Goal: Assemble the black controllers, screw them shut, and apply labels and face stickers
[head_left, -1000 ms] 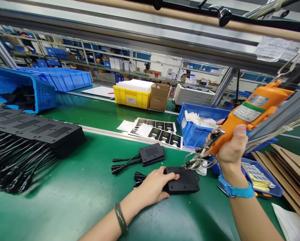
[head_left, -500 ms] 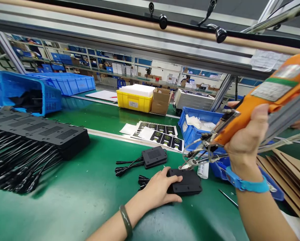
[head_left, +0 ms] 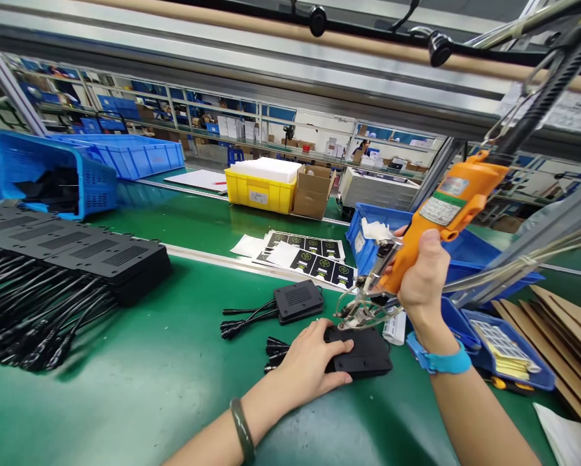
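While the left hand (head_left: 310,359) spans the case (head_left: 368,359), fingers and thumb pressed against it, the right hand (head_left: 424,278) is wrapped firmly around the orange driver (head_left: 431,223). The case lies flat on the green bench (head_left: 184,395); taking it as the clock's centre, its leads (head_left: 277,353) stick out at nine, beneath the left hand, presumably so its top stays open to the tool. That steadying hold likely stops the case sliding or twisting. The driver slants up towards one o'clock, its tip (head_left: 353,317) over the far edge of the case; whether it touches, I cannot tell. A cable (head_left: 537,110) runs up from it, and the hook there probably takes some weight. A second unit (head_left: 297,301) lies at ten, near enough to reach easily. Stacked units (head_left: 106,259) sit between nine and ten, leads facing the person, seemingly to keep them untangled.
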{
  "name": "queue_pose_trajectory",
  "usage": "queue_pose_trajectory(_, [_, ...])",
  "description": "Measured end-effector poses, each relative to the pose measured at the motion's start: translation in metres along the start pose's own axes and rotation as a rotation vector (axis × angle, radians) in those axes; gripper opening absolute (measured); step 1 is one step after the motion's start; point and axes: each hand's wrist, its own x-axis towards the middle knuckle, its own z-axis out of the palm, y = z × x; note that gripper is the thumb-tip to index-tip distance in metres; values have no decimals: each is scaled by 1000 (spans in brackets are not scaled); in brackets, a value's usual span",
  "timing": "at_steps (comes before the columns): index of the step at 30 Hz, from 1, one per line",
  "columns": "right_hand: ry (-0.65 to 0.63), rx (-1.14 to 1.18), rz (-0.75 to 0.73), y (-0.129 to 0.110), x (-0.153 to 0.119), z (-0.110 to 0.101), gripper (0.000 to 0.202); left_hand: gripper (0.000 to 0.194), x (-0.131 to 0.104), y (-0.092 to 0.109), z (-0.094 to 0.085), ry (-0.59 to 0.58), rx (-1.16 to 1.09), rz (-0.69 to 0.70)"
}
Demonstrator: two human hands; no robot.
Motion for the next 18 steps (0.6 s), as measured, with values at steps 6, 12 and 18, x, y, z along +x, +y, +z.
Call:
queue_pose_trajectory(6, [-2,-16,-36,6,-9,3,46,58,1,-3,4,16,35,13])
queue_pose_trajectory(12, [131,17,-158,-19,-7,-5,40,56,-1,-1,2,22,68,8])
queue_pose_trajectory(18, [192,-16,-251,-77,7,-18,52,53,0,0,2,27,79,10])
